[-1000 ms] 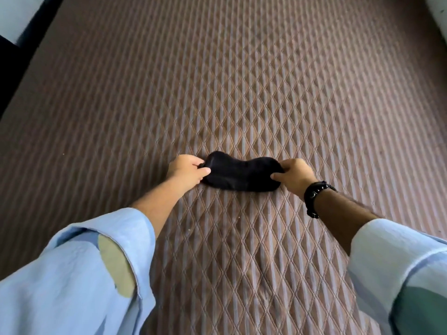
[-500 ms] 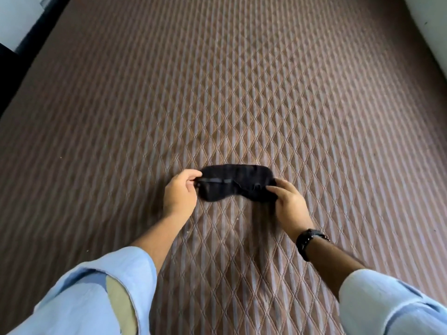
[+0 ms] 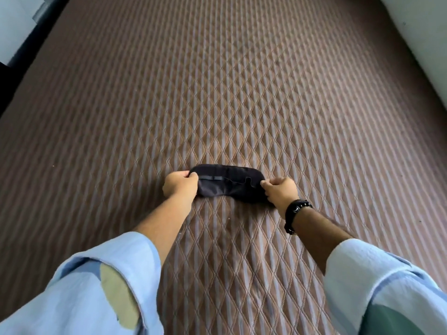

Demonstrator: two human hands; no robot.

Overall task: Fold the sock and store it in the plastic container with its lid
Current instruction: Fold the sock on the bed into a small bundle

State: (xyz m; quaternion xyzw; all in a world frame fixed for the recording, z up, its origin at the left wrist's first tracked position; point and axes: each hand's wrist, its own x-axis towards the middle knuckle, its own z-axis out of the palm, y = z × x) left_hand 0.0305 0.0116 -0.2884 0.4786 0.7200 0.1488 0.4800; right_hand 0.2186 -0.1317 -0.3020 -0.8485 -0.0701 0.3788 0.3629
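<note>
A black sock (image 3: pixel 229 183) is stretched out sideways just above the quilted brown mattress (image 3: pixel 242 93), in the middle of the view. My left hand (image 3: pixel 180 186) pinches its left end. My right hand (image 3: pixel 280 191), with a black watch on the wrist, pinches its right end. A thin grey band runs along the sock's upper edge. No plastic container or lid is in view.
The mattress fills nearly the whole view. A white wall (image 3: pixel 423 37) runs along its right side. A dark gap and a pale surface (image 3: pixel 14 27) lie past its left edge. My light blue sleeves cover the lower corners.
Both hands lifted the sock off the mattress, turned it over and pulled it taut; it now shows a grey band and lies wider between my hands.
</note>
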